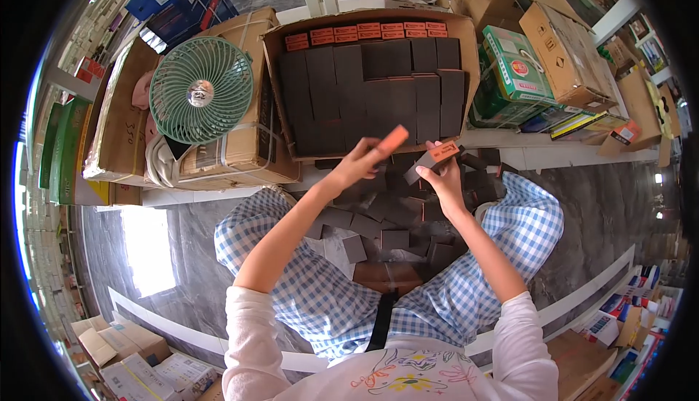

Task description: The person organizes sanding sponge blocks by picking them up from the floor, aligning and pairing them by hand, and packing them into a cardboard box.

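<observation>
My left hand (357, 164) is closed on a small orange-faced box (392, 142), which is slightly blurred. To its right, my right hand (447, 183) grips a small black box with an orange printed end (441, 153), thumb on the near side. Both hands are just in front of a large open carton (472, 84). Rows of black boxes (354, 88) fill it, and along its far side orange ends (382, 31) face up. Below my hands, between my legs, many loose black boxes (394, 239) lie in a pile on the floor.
A green round fan (201, 92) stands on a cardboard box (255, 139) at the left. Green packages (517, 66) and an open brown carton (564, 55) are stacked at the right. Stocked shelves line both sides, and more cartons (124, 343) sit behind at lower left.
</observation>
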Demonstrator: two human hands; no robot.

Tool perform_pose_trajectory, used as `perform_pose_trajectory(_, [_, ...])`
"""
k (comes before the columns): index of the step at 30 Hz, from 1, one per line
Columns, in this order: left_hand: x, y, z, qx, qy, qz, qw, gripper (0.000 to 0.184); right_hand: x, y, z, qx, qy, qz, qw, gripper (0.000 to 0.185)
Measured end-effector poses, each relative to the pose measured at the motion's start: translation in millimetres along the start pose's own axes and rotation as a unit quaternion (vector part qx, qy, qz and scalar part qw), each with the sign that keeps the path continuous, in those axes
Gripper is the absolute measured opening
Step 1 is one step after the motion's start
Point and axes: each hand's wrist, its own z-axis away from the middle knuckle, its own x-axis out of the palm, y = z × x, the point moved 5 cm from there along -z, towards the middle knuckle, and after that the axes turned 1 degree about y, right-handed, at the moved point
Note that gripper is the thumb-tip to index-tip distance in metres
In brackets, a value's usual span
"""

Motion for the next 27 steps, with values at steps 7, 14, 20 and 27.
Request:
perform_pose_trajectory(7, [41,11,18,0.011,-0.104,0.082,0.991,0.056,11,6,6,-0.033,-0.029,0.034,0.998,0.085])
perform_pose_trajectory(14, [-10,-21,-2,0.082,0.073,-0.449,0.887,0.075,8,7,2,0.067,-0.014,-0.017,0.997,0.063])
perform_pose_trajectory(20, [-39,28,9,0.023,0.018,-0.222,0.975,0.058,6,-3,-10,0.046,-0.091,0.056,0.993,0.082])
perform_pose_trajectory(27, [-23,64,31,0.071,-0.094,0.136,0.984,0.077,17,-26,-8,-0.074,-0.132,0.17,0.974,0.096])
